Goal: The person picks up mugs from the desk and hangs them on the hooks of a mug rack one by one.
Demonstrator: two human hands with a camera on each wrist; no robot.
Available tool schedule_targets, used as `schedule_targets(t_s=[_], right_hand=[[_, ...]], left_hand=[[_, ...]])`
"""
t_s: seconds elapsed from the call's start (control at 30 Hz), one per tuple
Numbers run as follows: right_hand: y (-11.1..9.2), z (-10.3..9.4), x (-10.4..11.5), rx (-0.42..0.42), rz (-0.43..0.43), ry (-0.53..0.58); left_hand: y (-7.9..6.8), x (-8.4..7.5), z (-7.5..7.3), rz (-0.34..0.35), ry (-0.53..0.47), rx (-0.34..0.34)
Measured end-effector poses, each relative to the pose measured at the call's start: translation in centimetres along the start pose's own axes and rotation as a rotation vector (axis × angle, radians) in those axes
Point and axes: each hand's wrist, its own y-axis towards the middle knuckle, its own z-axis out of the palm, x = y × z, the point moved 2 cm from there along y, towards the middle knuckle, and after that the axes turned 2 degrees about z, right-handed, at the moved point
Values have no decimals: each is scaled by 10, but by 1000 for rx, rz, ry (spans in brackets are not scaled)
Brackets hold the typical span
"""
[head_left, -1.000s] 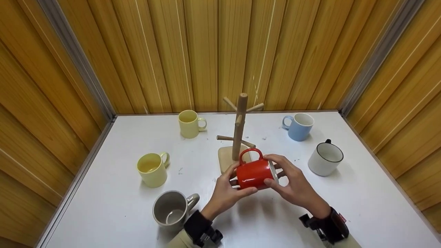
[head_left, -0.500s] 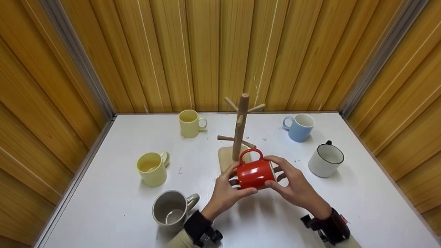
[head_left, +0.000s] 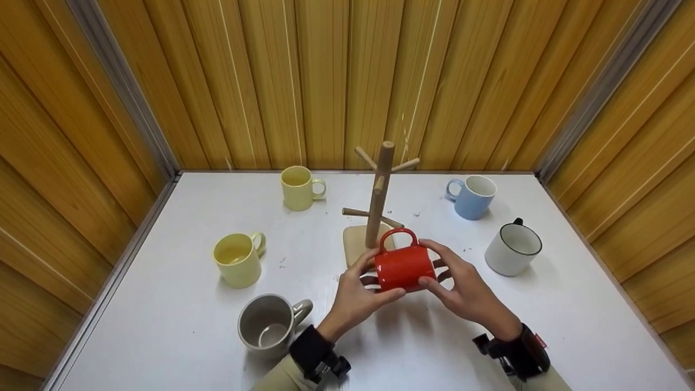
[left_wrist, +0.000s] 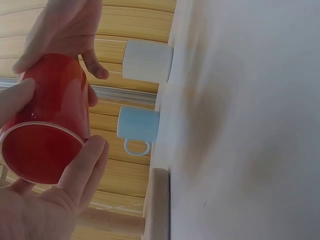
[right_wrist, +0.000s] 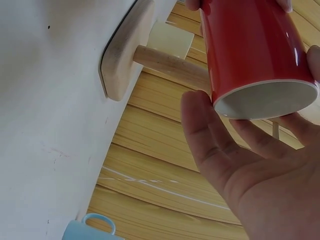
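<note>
Your head view is bright and evenly lit, apparently from above: soft shadows lie on the tabletop [head_left: 163,331] below your left hand [head_left: 353,298] and right hand [head_left: 467,288]. You catch a glossy reflection inside the grey mug [head_left: 265,325]. Your 2 wrist views look dimmer; the left is hazy, its tabletop shadows diffuse, while the right shows small white glints on the red mug [right_wrist: 255,45].

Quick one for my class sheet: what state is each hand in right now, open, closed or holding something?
Left hand: holding the red mug by its base end.
Right hand: holding the same mug near its rim.
</note>
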Motion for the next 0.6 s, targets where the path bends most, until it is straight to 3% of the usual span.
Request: schedule_targets(t_s=[0.6], right_hand=[[6, 4, -3, 27, 46, 28]], left_hand=[[3, -3, 2, -13, 33, -29]])
